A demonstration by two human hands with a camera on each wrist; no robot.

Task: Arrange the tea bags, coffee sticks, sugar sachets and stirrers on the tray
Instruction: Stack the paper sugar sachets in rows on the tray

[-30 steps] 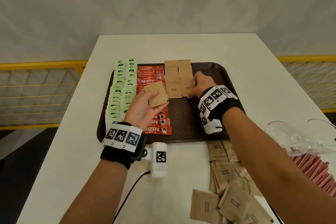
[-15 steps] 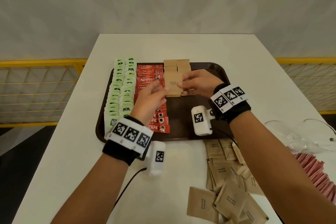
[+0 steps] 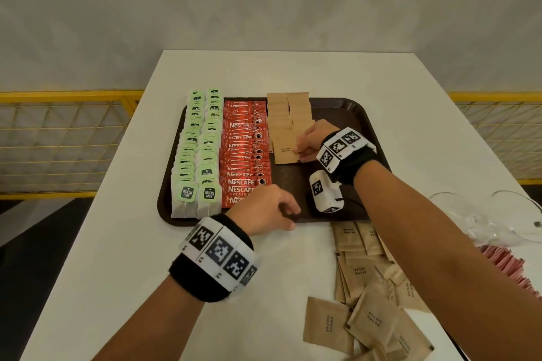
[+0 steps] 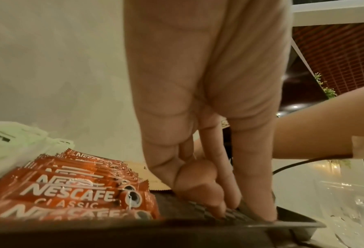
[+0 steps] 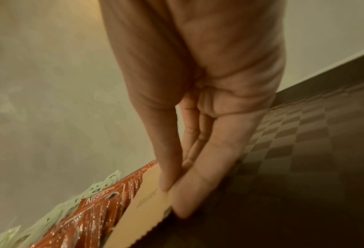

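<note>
A dark brown tray (image 3: 363,114) holds two columns of green tea bags (image 3: 199,149), a stack of red coffee sticks (image 3: 245,155) and two columns of brown sugar sachets (image 3: 289,110). My right hand (image 3: 299,152) pinches one sugar sachet (image 3: 284,152) by its right edge at the near end of the sugar columns. The right wrist view shows the thumb and fingers (image 5: 166,177) closed on that sachet (image 5: 140,209). My left hand (image 3: 290,215) holds nothing. Its fingertips (image 4: 268,216) rest on the tray floor (image 4: 197,224) just inside the front rim, beside the coffee sticks (image 4: 70,196).
A loose pile of brown sugar sachets (image 3: 366,272) lies on the white table (image 3: 264,73) in front of the tray, to the right. Thin red packets (image 3: 504,264) and a clear tipped container (image 3: 484,214) sit at the far right. Yellow railings flank the table.
My left hand passed the sugar sachet to my right hand, then drew back to the tray's front edge. My right hand lowered the sachet onto the near end of the sugar columns.
</note>
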